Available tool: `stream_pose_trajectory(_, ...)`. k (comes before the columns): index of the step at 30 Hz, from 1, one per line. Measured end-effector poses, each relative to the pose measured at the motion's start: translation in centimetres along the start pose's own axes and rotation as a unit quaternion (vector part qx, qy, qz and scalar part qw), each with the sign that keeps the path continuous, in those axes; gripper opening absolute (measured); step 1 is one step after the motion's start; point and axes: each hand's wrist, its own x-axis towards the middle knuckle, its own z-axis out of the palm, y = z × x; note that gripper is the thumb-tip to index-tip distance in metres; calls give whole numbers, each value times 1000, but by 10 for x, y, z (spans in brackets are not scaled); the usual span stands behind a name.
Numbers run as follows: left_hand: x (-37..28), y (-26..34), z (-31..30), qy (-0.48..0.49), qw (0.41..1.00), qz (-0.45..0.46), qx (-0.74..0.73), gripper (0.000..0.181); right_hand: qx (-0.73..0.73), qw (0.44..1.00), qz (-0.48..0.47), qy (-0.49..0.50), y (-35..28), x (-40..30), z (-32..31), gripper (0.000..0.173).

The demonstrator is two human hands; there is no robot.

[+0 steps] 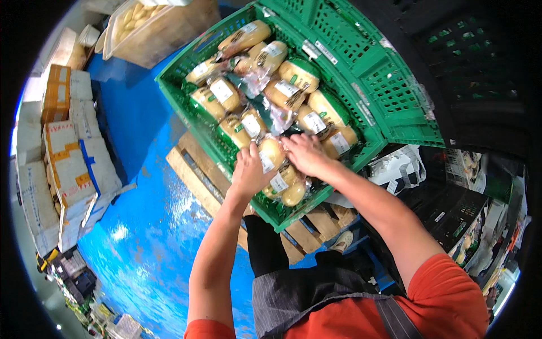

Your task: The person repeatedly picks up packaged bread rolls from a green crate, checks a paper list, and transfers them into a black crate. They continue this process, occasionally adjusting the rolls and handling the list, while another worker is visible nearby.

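Note:
Both hands are inside a green plastic crate [277,220], around a clear plastic pack of pale yellow vegetables [272,153] with a white label. My left hand [249,171] grips its left side. From the right, my right hand [307,153] has its fingers on the plastic film; part of the grip is hidden. Just below the hands lies another labelled pack [288,188] with rounder pieces. Several similar packs, such as one at the far end [245,38] and one on the right side [313,120], lie along the crate walls, with loose film ends towards the middle.
The crate stands above a wooden pallet [190,169] on a wet blue floor [144,237]. Cartons [72,169] are stacked at left. A translucent tub [156,38] of pale vegetables stands beyond. Black crates [440,212] and a white bag [400,169] are at right.

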Motion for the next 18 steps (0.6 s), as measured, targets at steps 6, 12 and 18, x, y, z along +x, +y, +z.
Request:
stream_pose_trajectory(6,13,-22,11,2,999,10,35,93,84,996,41,11,-5,4,4,37)
stream_pose_trajectory(12,-12,30,4,92,986,-39,135,84,207,941,32,266,-8,-103,-57,43)
stream_pose_trajectory(18,-101,126,61,258,964,63,-36,49,284,900,259,208,44,-315,-59,22)
